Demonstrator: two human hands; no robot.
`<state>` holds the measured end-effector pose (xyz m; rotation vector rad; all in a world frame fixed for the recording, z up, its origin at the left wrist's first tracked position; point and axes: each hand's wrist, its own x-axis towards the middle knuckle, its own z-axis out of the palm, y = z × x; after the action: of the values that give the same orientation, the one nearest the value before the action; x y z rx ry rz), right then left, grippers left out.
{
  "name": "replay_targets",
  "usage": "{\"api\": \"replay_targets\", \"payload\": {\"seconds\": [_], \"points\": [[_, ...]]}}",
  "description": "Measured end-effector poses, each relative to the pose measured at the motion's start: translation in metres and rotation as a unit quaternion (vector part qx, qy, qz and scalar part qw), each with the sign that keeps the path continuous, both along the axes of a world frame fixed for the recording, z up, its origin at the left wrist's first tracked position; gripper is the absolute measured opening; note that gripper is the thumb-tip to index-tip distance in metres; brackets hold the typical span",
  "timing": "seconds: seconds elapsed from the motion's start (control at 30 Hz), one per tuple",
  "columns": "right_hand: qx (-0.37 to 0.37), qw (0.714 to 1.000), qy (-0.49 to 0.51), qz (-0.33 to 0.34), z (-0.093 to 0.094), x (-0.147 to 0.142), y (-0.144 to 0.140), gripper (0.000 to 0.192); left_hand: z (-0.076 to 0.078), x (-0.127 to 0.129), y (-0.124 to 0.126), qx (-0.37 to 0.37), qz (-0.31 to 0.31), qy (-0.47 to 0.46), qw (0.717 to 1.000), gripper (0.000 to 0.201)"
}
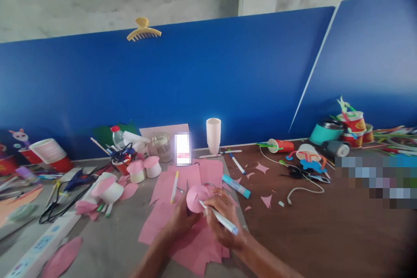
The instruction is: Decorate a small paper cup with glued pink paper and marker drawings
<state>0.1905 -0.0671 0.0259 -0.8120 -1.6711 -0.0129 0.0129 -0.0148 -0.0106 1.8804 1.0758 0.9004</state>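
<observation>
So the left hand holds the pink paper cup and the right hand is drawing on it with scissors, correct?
Not scissors. In the head view the right hand holds a white marker against the pink paper cup, which the left hand holds.

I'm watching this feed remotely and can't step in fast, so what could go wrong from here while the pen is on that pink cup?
1. The left hand holds the pink cup off the table while the right hand presses the pen on it; the thin wall may dent or the line may slip.
2. Loose pink paper sheets lie under both hands and could slide.
3. The glue stick lies close to the right hand and could get knocked.
</observation>
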Motion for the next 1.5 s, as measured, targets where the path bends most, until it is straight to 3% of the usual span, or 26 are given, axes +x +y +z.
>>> {"api": "replay_targets", "payload": {"seconds": [0.67,0.97,1.5], "points": [[0.004,0.999,-0.032,0.021,-0.001,-0.001,-0.002,0.023,0.005,0.002,-0.001,0.003,-0.001,-0.001,1.0,0.044],[-0.011,0.999,-0.033,0.0,0.0,0.0,-0.003,0.031,0.017,0.006,-0.007,0.007,-0.001,-0.007,1.0,0.042],[-0.015,0.998,-0.043,0.035,-0.001,-0.002,-0.002,0.027,0.011,0.005,-0.003,0.015,0.001,-0.006,1.0,0.043]]}}
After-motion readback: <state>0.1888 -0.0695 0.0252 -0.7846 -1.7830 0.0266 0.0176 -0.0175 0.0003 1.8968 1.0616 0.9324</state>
